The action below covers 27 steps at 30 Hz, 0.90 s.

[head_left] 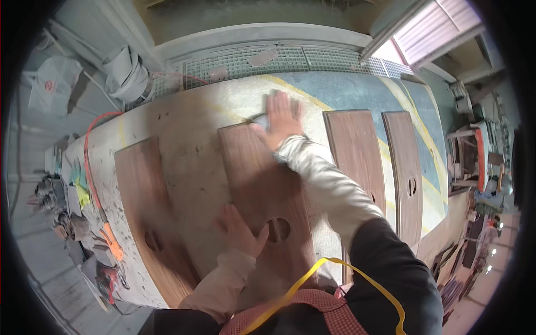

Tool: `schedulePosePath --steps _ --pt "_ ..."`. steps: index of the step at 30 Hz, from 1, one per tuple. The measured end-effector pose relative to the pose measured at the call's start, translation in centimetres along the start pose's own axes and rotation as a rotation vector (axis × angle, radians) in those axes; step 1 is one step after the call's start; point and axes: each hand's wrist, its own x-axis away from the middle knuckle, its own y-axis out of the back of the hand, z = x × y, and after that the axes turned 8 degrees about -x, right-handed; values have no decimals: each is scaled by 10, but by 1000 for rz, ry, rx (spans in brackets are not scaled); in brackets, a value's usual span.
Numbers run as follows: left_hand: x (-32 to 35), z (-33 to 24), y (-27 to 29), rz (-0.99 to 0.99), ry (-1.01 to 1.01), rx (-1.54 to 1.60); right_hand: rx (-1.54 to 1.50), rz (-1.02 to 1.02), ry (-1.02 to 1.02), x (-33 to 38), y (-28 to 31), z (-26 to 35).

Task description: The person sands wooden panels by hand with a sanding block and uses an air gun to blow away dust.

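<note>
Under my hands lies a brown wood-grain board [259, 178] with a round cut-out near its close end. My left hand [244, 231] rests flat beside that cut-out, fingers apart, on or just over the board's left edge. Farther off, my right hand [283, 118] is spread over the board's far end, its fingers stretched past the edge. A pale grey, flat piece [261, 120] shows beneath its palm; its kind is mostly hidden. A similar board [145, 184] lies to the left. Two more, a wide board [354, 148] and a narrow board [405, 153], lie to the right.
The boards lie on a worn table [190, 128] with a blue and yellow patterned cover. An orange hose [89, 162] runs along its left side to an orange air gun [112, 243]. Floor grating [234, 64] borders the far side. A yellow cord [307, 273] hangs before my chest.
</note>
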Motion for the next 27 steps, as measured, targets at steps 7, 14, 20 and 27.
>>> schedulePosePath --steps 7,14,20,27 --pt "5 -6 -8 -5 21 -10 160 145 178 -34 -29 98" --pt "51 79 -40 -499 -201 192 340 378 493 109 -31 142" --pt "141 98 -23 -574 29 204 145 610 760 320 -51 145" --pt "152 30 -49 -136 -111 18 104 294 617 141 -34 132"
